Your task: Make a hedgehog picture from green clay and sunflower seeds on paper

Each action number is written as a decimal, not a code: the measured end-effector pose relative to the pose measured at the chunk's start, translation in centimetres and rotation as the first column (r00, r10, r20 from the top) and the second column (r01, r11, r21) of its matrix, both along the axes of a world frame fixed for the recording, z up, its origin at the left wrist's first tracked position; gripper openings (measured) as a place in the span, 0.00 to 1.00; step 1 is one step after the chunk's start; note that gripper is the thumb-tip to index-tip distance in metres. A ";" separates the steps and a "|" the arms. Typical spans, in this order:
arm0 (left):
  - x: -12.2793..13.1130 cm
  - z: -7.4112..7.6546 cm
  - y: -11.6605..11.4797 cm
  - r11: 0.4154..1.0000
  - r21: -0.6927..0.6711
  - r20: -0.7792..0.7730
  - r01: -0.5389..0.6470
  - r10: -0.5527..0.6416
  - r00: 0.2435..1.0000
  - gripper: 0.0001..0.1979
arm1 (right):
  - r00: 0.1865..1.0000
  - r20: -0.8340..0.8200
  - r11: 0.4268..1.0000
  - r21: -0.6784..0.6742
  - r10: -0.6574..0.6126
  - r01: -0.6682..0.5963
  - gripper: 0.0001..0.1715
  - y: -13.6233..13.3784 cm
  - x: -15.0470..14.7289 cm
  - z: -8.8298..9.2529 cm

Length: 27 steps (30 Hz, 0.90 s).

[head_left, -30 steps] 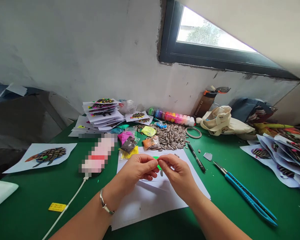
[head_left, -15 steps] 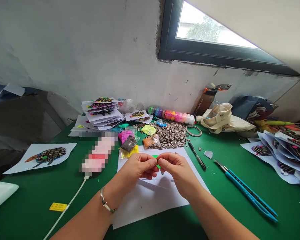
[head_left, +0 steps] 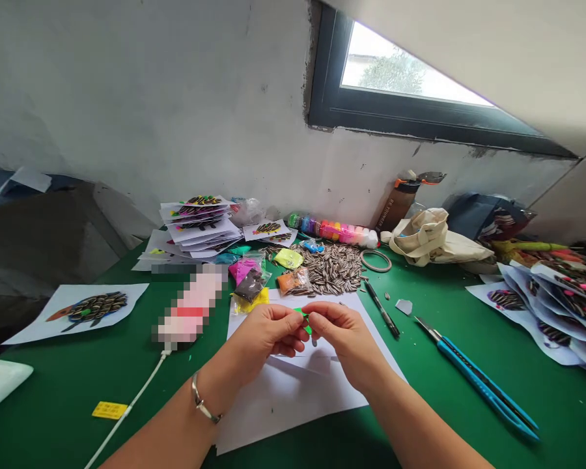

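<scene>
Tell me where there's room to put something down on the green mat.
Green mat shows between the white paper and the blue-handled cutter, and left of the paper by the white cable. It's crowded at the back, around the sunflower seed pile and clay packets.

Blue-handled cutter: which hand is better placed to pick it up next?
Right, likely: the right hand is nearer the blue-handled cutter and on its side. The left hand lies farther off, past the right. Both hands pinch the green piece.
</scene>
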<state>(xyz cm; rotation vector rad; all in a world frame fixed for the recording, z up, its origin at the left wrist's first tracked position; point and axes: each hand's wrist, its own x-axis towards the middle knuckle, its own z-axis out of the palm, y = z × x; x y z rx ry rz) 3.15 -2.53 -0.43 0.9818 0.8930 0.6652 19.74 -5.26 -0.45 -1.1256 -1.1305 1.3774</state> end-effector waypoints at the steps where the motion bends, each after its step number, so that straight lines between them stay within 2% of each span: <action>1: 0.0 0.0 0.0 1.000 -0.006 -0.001 -0.003 0.003 1.000 0.18 | 1.000 0.026 1.000 0.023 0.002 -0.003 0.12 0.0 -0.1 0.0; 9: 0.0 0.4 0.0 0.999 -0.026 -0.003 0.021 -0.021 1.000 0.17 | 0.987 0.151 0.993 0.111 -0.055 0.038 0.13 0.1 -0.1 -0.3; 14: 0.0 0.3 -0.1 0.999 -0.022 0.017 0.023 -0.023 1.000 0.17 | 0.995 0.103 0.997 0.078 -0.012 0.004 0.14 0.1 0.2 -0.3; 20: 0.0 0.1 -0.2 0.998 -0.050 0.040 0.034 -0.032 0.999 0.19 | 0.994 0.112 0.994 0.107 -0.009 -0.003 0.11 0.1 0.1 -0.4; 27: 0.2 0.4 -0.3 0.997 -0.044 0.011 0.058 -0.058 0.998 0.20 | 0.994 0.101 0.995 0.090 0.031 -0.040 0.11 -0.1 0.0 0.3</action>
